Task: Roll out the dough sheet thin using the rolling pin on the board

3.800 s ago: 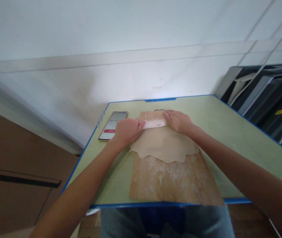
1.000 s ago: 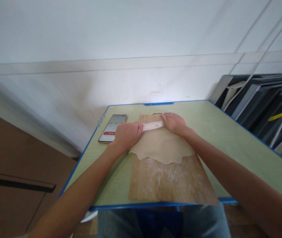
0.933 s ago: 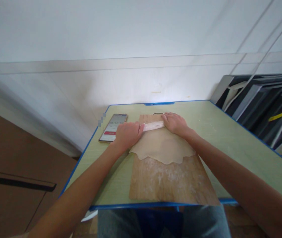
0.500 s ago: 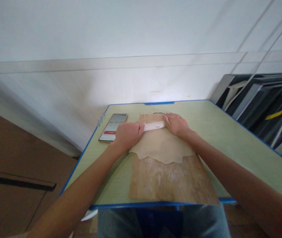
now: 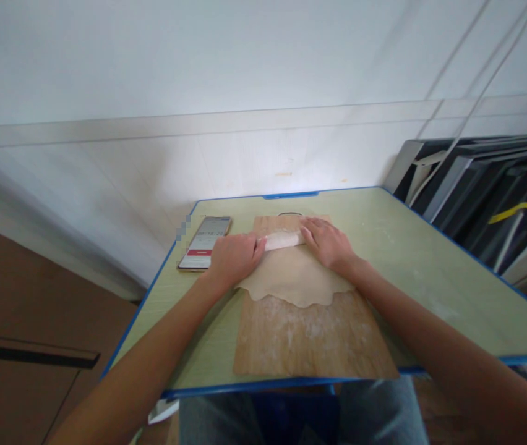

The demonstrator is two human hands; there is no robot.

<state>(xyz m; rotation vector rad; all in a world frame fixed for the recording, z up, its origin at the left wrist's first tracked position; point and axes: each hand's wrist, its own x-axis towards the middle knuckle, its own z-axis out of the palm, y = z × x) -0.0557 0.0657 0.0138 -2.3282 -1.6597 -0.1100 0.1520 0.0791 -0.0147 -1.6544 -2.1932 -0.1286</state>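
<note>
A flour-dusted rolling pin [image 5: 284, 240] lies across the far part of a sheet of dough [image 5: 298, 278]. Its left end is gripped by my left hand [image 5: 234, 258], whose fingers curl round it. Over the right end rests my right hand [image 5: 329, 244], fingers closed on the pin but a little more stretched. The pale dough is thin, with a wavy near edge, and spreads past the left side of the wooden board [image 5: 310, 352]. Both pin ends are hidden under my hands. Flour streaks the board's bare near part.
A phone [image 5: 205, 241] with a timer on its screen lies left of the board, close to my left hand. The light green table [image 5: 412, 272] has a blue rim. Behind it is a white wall [image 5: 226, 161]; dark flat panels [image 5: 486, 179] lean at the right.
The view has shifted slightly, moving the table left in the picture. The fingers of my right hand lie flatter over the rolling pin. Both hands stay on it.
</note>
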